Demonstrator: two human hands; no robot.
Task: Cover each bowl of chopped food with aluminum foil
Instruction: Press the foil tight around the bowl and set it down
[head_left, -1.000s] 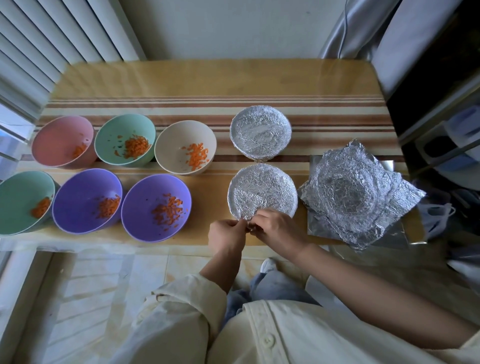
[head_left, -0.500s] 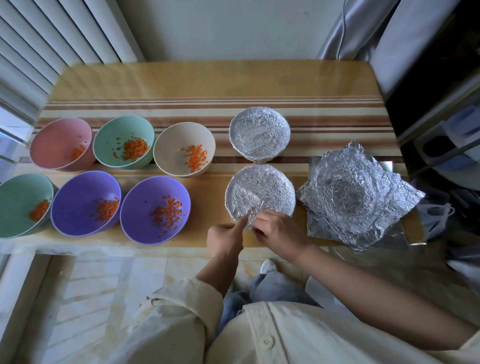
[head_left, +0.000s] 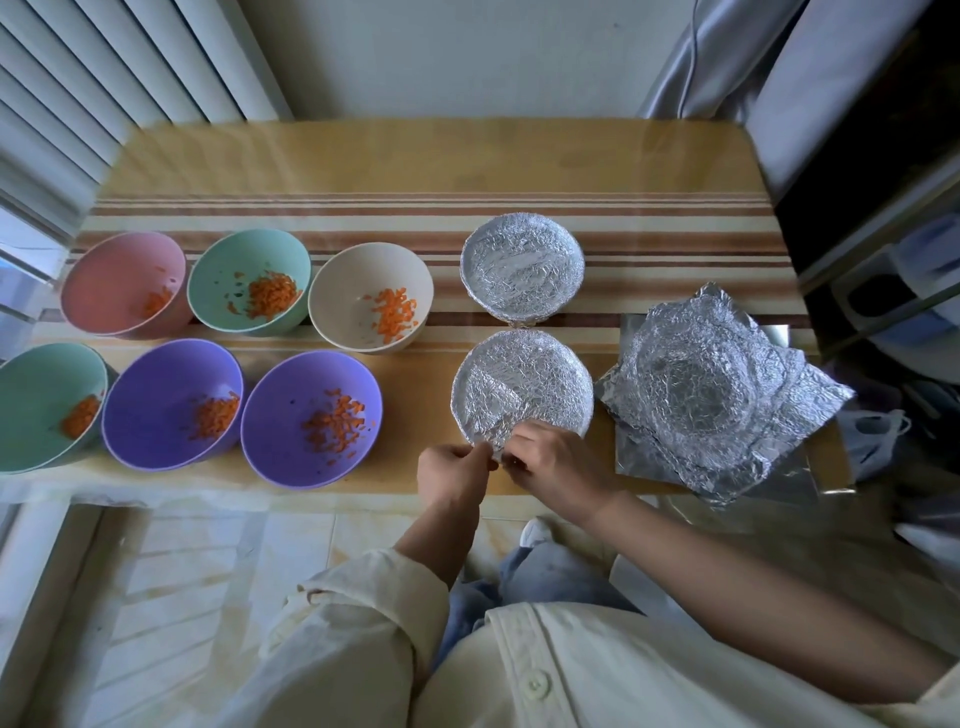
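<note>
Two foil-covered bowls stand mid-table: a far one (head_left: 522, 270) and a near one (head_left: 524, 387). My left hand (head_left: 454, 470) and my right hand (head_left: 558, 462) meet at the near bowl's front rim, both pinching a raised fold of its foil. Several uncovered bowls with chopped orange food sit to the left: pink (head_left: 122, 283), green (head_left: 249, 288), cream (head_left: 371, 304) behind; green (head_left: 47, 405), purple (head_left: 174, 402) and purple (head_left: 311, 418) in front.
A pile of crumpled foil sheets (head_left: 711, 400) lies right of the near covered bowl. The striped table (head_left: 415, 171) ends just before my hands. Blinds stand at the left, a curtain and dark shelves at the right.
The foil at the near bowl's front edge has been lifted into a fold between my fingers. My left hand went from an extended finger to a pinch beside my right hand.
</note>
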